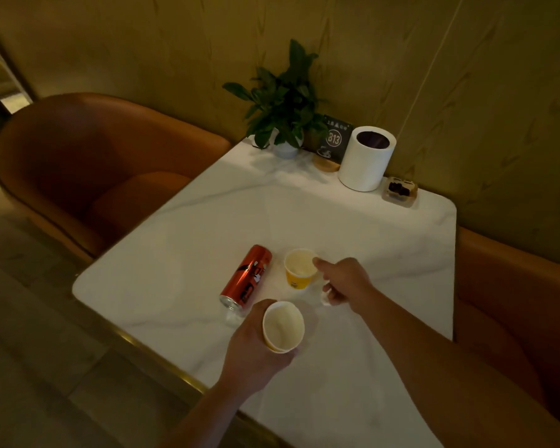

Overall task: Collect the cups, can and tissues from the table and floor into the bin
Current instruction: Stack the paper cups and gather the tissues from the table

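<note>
My left hand grips a yellow paper cup, tilted so its white inside faces me, just above the white marble table. A second yellow cup stands upright mid-table. My right hand reaches to its rim, thumb touching the edge, while the lower fingers seem curled around a bit of white tissue. A red can lies on its side left of the cups, its open end toward me. The white cylindrical bin stands at the table's far edge by the wall.
A potted plant, a dark table-number sign and a small tray flank the bin. Orange armchairs stand left and right of the table. The table's gold-trimmed near edge runs diagonally below my left arm.
</note>
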`<state>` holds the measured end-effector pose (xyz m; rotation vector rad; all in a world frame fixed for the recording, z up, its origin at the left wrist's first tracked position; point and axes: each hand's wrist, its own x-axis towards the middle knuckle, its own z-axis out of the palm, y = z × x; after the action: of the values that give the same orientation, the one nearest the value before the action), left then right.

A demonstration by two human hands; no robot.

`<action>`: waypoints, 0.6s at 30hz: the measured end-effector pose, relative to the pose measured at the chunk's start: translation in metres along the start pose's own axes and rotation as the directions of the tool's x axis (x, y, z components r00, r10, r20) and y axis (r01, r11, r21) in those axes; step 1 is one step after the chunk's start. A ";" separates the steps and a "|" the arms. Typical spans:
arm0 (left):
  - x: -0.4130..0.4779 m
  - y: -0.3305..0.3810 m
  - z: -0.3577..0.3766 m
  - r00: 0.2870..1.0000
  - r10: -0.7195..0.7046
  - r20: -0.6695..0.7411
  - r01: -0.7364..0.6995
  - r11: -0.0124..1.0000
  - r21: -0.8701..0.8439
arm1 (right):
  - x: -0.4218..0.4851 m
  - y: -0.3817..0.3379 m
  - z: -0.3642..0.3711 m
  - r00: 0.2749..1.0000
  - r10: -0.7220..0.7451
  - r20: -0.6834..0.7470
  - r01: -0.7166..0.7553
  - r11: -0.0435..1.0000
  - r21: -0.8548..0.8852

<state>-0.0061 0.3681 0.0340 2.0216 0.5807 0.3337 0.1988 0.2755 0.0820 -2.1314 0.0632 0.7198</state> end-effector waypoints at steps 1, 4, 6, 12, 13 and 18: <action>0.000 0.000 0.000 1.000 -0.011 -0.008 0.011 1.000 -0.004 | 0.002 -0.002 0.005 1.000 -0.003 0.012 0.004 0.998 -0.064; 0.003 -0.001 -0.003 0.999 -0.041 -0.025 0.041 0.999 -0.011 | 0.010 -0.005 0.015 0.998 -0.059 0.012 0.060 0.974 -0.219; 0.004 -0.003 -0.005 0.997 -0.064 -0.045 0.064 0.998 -0.009 | 0.012 -0.002 0.016 0.996 -0.089 -0.010 0.084 0.966 -0.244; 0.008 -0.002 -0.006 0.993 -0.098 -0.068 0.097 0.995 -0.012 | -0.010 -0.002 -0.002 0.986 -0.154 -0.067 0.149 0.986 -0.076; 0.009 -0.002 -0.006 0.992 -0.102 -0.073 0.102 0.995 -0.012 | -0.013 -0.001 -0.005 0.984 -0.167 -0.054 0.163 0.984 -0.066; 0.012 0.004 -0.004 0.992 -0.110 -0.065 0.110 0.994 0.000 | -0.009 0.016 -0.011 0.991 -0.129 0.024 0.129 0.992 0.008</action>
<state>0.0029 0.3759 0.0392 1.9788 0.7302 0.3329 0.1921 0.2550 0.0798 -2.0988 -0.0851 0.6682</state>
